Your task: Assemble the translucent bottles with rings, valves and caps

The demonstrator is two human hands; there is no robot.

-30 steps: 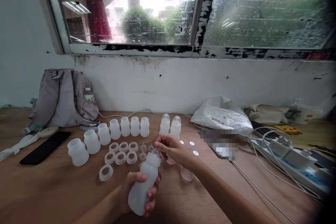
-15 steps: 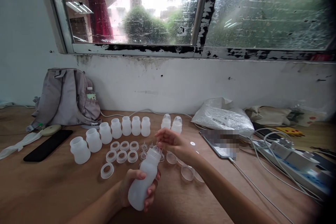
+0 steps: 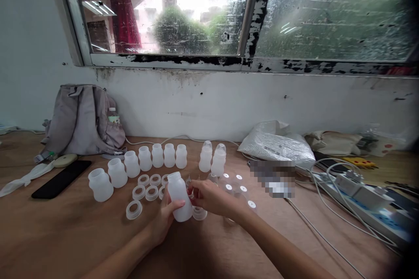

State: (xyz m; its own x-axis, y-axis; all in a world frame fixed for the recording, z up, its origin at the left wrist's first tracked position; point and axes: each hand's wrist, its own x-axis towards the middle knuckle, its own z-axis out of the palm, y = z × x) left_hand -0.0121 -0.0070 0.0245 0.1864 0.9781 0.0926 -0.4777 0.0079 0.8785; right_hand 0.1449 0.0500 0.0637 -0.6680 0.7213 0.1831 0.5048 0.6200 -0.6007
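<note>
My left hand [image 3: 162, 222] is wrapped round a frosted white baby bottle [image 3: 181, 200], tilted slightly, with its threaded mouth uncovered. Just right of the bottle, my right hand [image 3: 212, 198] has its fingers closed together among clear silicone nipples [image 3: 199, 179]. Whatever sits between those fingertips is mostly hidden. A collar ring [image 3: 199, 213] lies below the right hand, and more collar rings [image 3: 138, 192] lie in rows to the left. Clear caps with white discs [image 3: 242, 189] are right of the hand. Several open bottles [image 3: 132, 165] stand in a curved line behind.
Two capped bottles [image 3: 218, 160] stand at the back. A grey backpack [image 3: 78, 122] and black phone [image 3: 62, 178] are left. On the right are a plastic package [image 3: 278, 144], a blurred-out phone [image 3: 278, 183], cables and a power strip [image 3: 386, 216].
My left hand has brought the bottle farther up the table and more upright. The right hand has come down from above the bottle's mouth to the nipples, its fingers closing.
</note>
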